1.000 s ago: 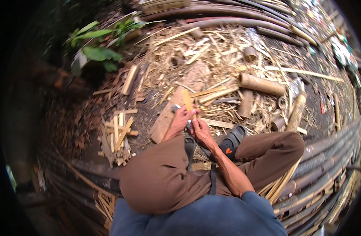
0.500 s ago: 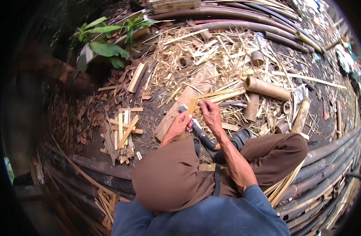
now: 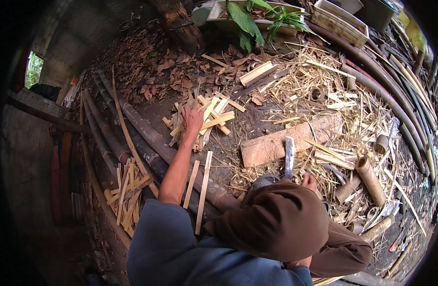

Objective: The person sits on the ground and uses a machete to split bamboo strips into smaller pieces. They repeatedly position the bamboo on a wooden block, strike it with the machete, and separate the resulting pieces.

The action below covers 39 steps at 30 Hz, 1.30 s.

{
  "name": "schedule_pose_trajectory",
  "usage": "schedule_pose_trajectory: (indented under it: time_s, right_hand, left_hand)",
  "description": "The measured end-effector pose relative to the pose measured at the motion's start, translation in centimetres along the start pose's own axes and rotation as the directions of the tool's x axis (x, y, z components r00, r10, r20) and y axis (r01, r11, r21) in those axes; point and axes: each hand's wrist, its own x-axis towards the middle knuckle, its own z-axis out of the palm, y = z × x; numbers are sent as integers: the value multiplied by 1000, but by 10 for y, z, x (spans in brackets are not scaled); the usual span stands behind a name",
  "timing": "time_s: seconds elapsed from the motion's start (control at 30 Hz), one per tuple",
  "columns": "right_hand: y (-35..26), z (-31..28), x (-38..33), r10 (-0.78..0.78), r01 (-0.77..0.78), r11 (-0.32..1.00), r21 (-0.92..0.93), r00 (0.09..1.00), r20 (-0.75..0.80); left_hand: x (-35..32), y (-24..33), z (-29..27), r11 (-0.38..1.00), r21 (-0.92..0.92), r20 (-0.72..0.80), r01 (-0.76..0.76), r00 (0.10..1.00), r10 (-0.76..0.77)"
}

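Note:
My left hand (image 3: 193,120) reaches forward and rests on a heap of split bamboo strips (image 3: 219,120), its fingers stretched out over them. Whether a strip lies under the palm is hidden. On the other side, my right hand (image 3: 309,182) is low beyond my covered knee, its fingers curled; what they hold, if anything, cannot be made out. A knife blade (image 3: 289,157) sticks up just left of that hand, its handle hidden behind the knee. A flat wooden board (image 3: 276,143) lies on the ground behind the blade.
Long bamboo poles (image 3: 147,128) run along the left, with two loose strips (image 3: 203,193) and another strip bundle (image 3: 129,195) nearby. Shavings (image 3: 295,86) and cut bamboo tubes (image 3: 370,181) litter the right. Dry leaves (image 3: 157,71) and a planter (image 3: 219,14) are farther back.
My view has swung left. My left hand has gone from a bamboo strip held before me to the heap at left. My right hand has dropped away from that strip, beside the knife.

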Motion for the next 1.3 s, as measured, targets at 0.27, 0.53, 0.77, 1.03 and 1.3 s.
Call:
schedule_pose_trajectory:
  time_s: [0.27,0.53,0.77,1.03,1.3]
  right_hand:
    - [-4,36,-46,41,32,967,-251,959,280]
    - [-13,16,-55,77,-33,986,-162,959,273]
    - [-72,-18,-58,185,-173,982,-72,952,244]
    - [-43,18,-72,111,-142,986,92,954,279]
    - [-33,18,-67,215,-229,973,25,941,261]
  left_hand:
    - [-84,3,79,925,-286,498,251,863,-81]
    - [-57,4,101,725,-279,495,630,741,-453]
    - [-27,105,131,782,-495,678,378,731,76]
    - [-103,375,133,407,-826,232,-389,424,876]
    - [-117,410,152,632,-733,557,-251,312,770]
